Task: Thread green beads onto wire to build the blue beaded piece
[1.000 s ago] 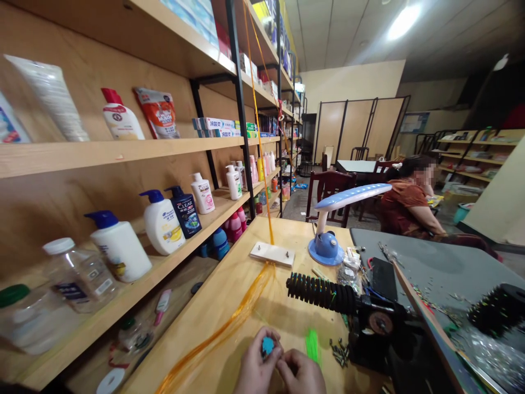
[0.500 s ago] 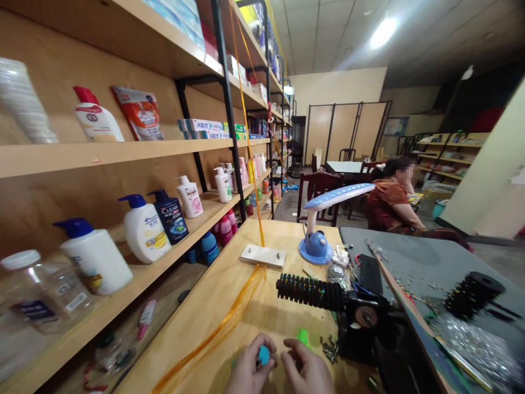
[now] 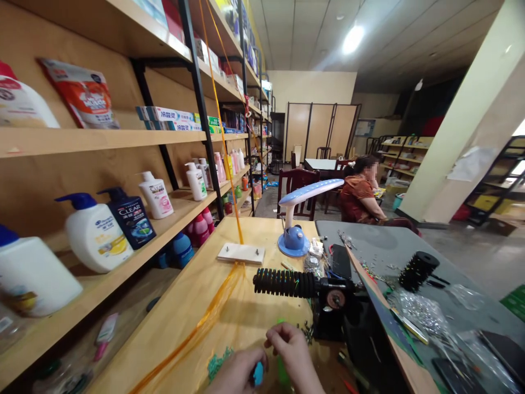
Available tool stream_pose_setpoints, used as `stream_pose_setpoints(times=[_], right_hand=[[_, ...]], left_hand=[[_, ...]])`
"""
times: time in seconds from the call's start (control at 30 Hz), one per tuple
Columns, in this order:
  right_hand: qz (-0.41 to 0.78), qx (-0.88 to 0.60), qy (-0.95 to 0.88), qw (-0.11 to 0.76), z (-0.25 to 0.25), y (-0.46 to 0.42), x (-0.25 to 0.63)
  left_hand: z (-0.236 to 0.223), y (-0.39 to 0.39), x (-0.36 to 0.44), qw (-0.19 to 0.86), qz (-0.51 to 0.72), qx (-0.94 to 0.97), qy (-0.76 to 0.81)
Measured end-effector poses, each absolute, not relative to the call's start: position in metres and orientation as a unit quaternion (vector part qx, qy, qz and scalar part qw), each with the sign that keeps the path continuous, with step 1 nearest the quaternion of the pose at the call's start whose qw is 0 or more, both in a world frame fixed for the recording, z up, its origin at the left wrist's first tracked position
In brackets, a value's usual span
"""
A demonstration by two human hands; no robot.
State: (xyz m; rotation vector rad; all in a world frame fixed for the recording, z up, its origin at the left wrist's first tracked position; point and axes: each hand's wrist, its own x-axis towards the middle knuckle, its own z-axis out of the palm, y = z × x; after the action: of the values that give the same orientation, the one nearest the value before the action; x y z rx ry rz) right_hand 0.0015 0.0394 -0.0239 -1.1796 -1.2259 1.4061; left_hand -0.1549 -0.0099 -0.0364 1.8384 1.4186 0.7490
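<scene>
At the near edge of the wooden table, my left hand (image 3: 240, 372) is closed around a small bright blue thing (image 3: 258, 373) whose kind I cannot make out. My right hand (image 3: 290, 347) is just ahead and to the right, thumb and fingers bent together in a pinch; anything between them is too small to see. A bright green piece (image 3: 282, 373) lies partly hidden under the right wrist. Beside the left hand is a heap of teal-green bits (image 3: 219, 362). A bundle of orange threads (image 3: 207, 320) runs from under a white screwed-down plate (image 3: 241, 253) toward me.
A black ribbed roller (image 3: 283, 283) on a dark machine stands right of the threads. Behind it is a blue desk lamp (image 3: 293, 242). Shelves with bottles (image 3: 98, 235) line the left. A grey table (image 3: 356, 241) holds small metal parts. A person (image 3: 361, 191) sits beyond.
The view has turned to the right. My right hand has moved forward from my left, which has turned lower with the blue thing. The teal-green heap now shows more.
</scene>
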Motion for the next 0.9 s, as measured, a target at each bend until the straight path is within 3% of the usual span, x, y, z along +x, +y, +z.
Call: stream_pose_setpoints(times=[0.27, 0.37, 0.63, 0.9], right_hand=[[0.583, -0.497, -0.418, 0.489, -0.023, 0.014, 0.019], [0.637, -0.472, -0.328, 0.514, -0.030, 0.006, 0.017], [0.687, -0.441, -0.207, 0.540, -0.026, -0.013, 0.015], [0.646, -0.450, -0.295, 0.542, -0.054, -0.021, 0.023]], left_hand=[[-0.001, -0.022, -0.140, 0.364, 0.433, 0.609, 0.556], [-0.003, -0.027, -0.120, 0.314, 0.492, 0.580, 0.568], [-0.020, -0.036, -0.100, 0.198, 0.469, 0.660, 0.552], [-0.015, -0.038, -0.097, 0.160, 0.456, 0.688, 0.542]])
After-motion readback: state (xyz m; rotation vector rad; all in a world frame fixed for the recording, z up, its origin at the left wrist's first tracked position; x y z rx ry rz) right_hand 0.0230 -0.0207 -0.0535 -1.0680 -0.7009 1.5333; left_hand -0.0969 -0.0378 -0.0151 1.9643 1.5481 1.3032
